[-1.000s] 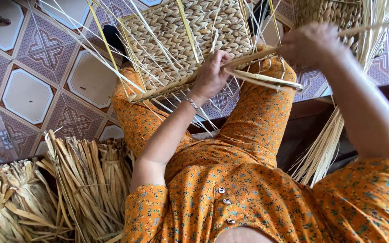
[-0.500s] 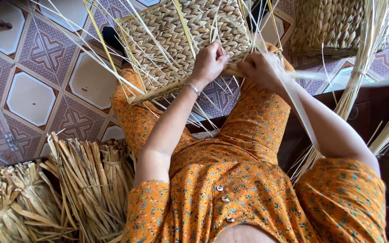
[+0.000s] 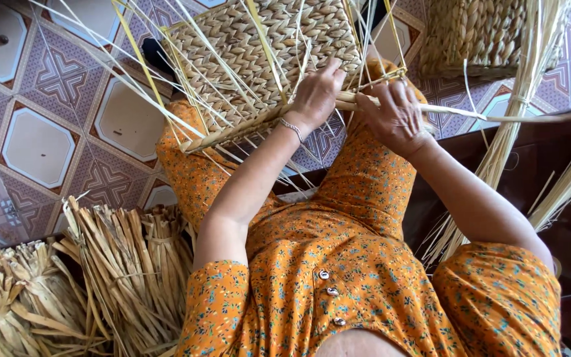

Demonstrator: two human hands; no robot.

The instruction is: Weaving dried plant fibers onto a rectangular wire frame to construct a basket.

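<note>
Fingers (image 3: 328, 73) — two hands, one woven mat (image 3: 259, 46)

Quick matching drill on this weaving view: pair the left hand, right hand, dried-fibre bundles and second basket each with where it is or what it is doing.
Things:
1. left hand
2. right hand
3. fibre bundles
4. second basket

Places or states:
A. on the tiled floor, lower left
B. pressed on the edge of the woven panel on the lap
C. top right, behind loose strands
D. gripping a pale strand that runs off to the right

Pairs: 1-B, 2-D, 3-A, 4-C
</note>
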